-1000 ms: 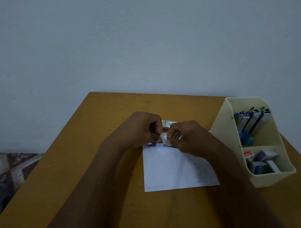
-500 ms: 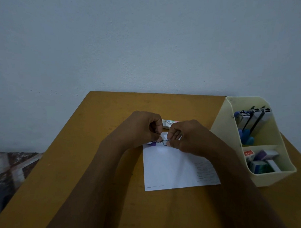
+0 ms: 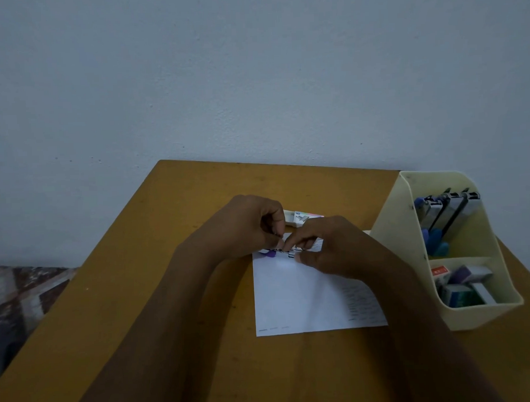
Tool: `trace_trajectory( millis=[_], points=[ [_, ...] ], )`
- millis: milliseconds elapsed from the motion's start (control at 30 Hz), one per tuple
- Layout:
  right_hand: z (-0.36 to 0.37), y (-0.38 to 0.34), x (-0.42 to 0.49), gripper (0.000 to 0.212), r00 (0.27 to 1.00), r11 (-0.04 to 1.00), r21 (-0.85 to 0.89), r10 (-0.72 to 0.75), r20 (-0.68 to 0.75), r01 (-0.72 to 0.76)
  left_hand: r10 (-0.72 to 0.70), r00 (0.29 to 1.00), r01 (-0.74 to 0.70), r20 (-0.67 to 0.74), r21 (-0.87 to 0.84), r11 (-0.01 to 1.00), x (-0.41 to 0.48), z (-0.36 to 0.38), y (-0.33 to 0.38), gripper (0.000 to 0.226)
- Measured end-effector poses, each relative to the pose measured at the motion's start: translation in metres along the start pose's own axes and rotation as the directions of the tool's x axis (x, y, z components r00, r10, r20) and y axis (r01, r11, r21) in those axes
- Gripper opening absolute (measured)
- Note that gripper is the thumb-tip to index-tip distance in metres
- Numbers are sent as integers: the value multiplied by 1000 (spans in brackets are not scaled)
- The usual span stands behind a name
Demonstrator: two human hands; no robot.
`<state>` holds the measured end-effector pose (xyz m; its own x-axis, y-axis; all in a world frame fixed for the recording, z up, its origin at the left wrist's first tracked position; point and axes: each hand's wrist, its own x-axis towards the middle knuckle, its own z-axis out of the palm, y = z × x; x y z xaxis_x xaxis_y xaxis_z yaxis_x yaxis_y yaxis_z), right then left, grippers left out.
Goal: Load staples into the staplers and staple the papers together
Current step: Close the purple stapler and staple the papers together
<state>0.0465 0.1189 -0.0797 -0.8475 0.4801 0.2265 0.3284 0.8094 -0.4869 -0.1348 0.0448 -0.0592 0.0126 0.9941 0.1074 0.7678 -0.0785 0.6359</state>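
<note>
Your left hand (image 3: 249, 228) and right hand (image 3: 334, 246) both had fingers pinched on the small silver-and-purple stapler (image 3: 282, 253), at the far edge of the white paper sheets (image 3: 306, 295). Loading looked underway, nothing stapled. Spare staplers (image 3: 447, 212) stood in the cream plastic organiser (image 3: 397, 235), right.

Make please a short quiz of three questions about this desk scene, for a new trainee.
1. True or false: the left hand hangs idle and open.
2. Where do the spare staplers stand? A) in the near compartment of the organizer; B) in its far compartment; C) outside it.
3. Fill the gap: both hands hold a small ___ over the far edge of the paper.
Key: 1 false, its fingers curl round the stapler, and the right hand pinches it too; 2 B; 3 stapler.
</note>
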Motion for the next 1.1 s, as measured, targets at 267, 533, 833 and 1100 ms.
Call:
trace_trajectory(
  millis=[267,533,833,1100],
  points=[
    [-9,0,-3,10,990,988,-70,140,26,-138,-4,1000,4,5,-12,1000,-1,-2,0,12],
    [-13,0,-4,25,945,945,-77,323,45,-319,-6,1000,6,6,-33,999,0,2,2,21],
    [-16,0,-3,15,956,940,-179,292,-16,-290,38,999,-38,-30,-16,999,4,20,6,20],
    [-16,0,-3,13,954,937,-182,298,-31,-299,151,988,-148,-23,107,983,8,28,3,17]
  ],
)
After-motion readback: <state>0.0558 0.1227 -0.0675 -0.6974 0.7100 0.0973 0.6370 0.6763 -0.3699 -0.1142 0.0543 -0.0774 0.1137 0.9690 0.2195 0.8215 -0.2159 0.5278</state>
